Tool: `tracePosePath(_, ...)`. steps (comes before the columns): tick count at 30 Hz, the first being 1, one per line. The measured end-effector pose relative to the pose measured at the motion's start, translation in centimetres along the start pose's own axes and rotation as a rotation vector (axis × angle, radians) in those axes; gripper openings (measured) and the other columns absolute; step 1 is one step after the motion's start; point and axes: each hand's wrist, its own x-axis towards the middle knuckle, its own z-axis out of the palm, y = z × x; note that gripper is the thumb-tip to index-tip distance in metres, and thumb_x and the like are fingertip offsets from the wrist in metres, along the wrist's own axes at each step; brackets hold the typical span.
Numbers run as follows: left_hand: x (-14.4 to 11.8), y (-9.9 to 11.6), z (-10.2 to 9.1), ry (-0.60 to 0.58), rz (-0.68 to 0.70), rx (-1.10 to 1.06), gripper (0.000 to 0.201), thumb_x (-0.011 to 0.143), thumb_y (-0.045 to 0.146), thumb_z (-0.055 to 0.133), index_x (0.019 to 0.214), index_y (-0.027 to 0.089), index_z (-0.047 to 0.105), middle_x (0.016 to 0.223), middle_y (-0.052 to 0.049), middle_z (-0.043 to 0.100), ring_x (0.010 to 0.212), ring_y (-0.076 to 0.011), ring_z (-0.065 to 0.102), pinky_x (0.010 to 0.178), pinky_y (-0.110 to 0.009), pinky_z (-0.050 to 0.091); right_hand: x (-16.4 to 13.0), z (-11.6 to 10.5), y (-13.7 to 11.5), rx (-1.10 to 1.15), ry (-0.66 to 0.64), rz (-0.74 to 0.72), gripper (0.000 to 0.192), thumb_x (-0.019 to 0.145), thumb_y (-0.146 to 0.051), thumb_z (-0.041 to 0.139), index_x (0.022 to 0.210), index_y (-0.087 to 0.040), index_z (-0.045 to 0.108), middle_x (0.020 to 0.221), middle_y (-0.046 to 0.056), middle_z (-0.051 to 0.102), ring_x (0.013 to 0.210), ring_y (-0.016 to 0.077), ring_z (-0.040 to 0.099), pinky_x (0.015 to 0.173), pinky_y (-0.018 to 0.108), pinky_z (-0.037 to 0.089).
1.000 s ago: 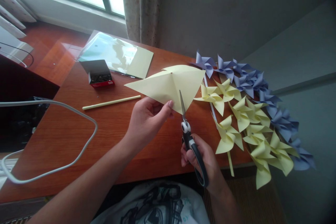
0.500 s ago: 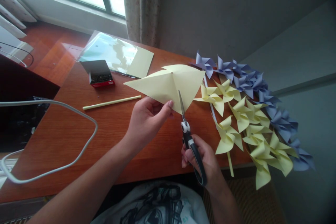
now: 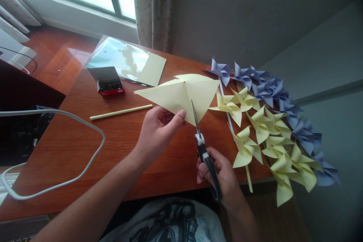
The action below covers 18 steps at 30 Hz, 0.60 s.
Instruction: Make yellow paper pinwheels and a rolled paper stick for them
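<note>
My left hand (image 3: 161,128) pinches the lower edge of a pale yellow sheet of paper (image 3: 170,96), thumb on top, holding it above the table. The paper has creases and slits that run toward a small mark near its middle. My right hand (image 3: 217,172) is wrapped round the black handles of a pair of scissors (image 3: 202,145). Their blades point up and away from me and lie along the paper's near corner, the tip a little short of the middle mark. A rolled yellow paper stick (image 3: 121,112) lies on the table left of the paper.
Several yellow pinwheels (image 3: 246,146) and several purple pinwheels (image 3: 263,89) lie on the right of the wooden table (image 3: 119,159). A small open box (image 3: 110,86) and a clear packet of paper (image 3: 127,60) sit behind. A white cable (image 3: 85,170) loops over the left side.
The paper has shifted slightly down in view, its right corner a little to the left. Both hands and the scissors keep nearly the same pose.
</note>
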Motion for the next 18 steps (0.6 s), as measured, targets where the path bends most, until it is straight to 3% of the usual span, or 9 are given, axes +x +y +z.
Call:
tracePosePath(4,0.17,-0.28,-0.30,-0.031,-0.032,-0.047,0.025,0.087,0.035,0.070,0.073,0.014,0.068,0.064,-0.001,0.070,0.059,-0.0115,0.062,0.057,-0.020,0.048,0.04,0.17,0.11,-0.029,0.006,0.005,0.042,0.079,-0.053,0.078,0.084,-0.019,0.056,0.067,-0.004,0.057,0.054,0.0101,0.058,0.053,0.022,0.041)
tracePosePath(10,0.29,-0.57,-0.40,-0.041,-0.057,-0.071,0.021,0.086,0.028,0.071,0.070,0.014,0.069,0.062,0.001,0.069,0.056,-0.0100,0.058,0.054,-0.019,0.045,0.00,0.24,0.27,0.004,-0.050,-0.028,0.048,0.077,-0.061,0.076,0.089,-0.018,0.056,0.071,-0.003,0.056,0.060,0.0116,0.056,0.059,0.025,0.043)
tracePosePath(18,0.12,0.13,0.08,-0.059,0.012,0.011,0.017,0.085,0.023,0.070,0.070,0.013,0.069,0.058,0.001,0.067,0.053,-0.0094,0.060,0.049,-0.016,0.045,0.19,0.26,0.31,0.027,-0.062,-0.066,0.047,0.080,-0.060,0.073,0.091,-0.018,0.056,0.072,-0.002,0.055,0.061,0.0123,0.057,0.060,0.026,0.043)
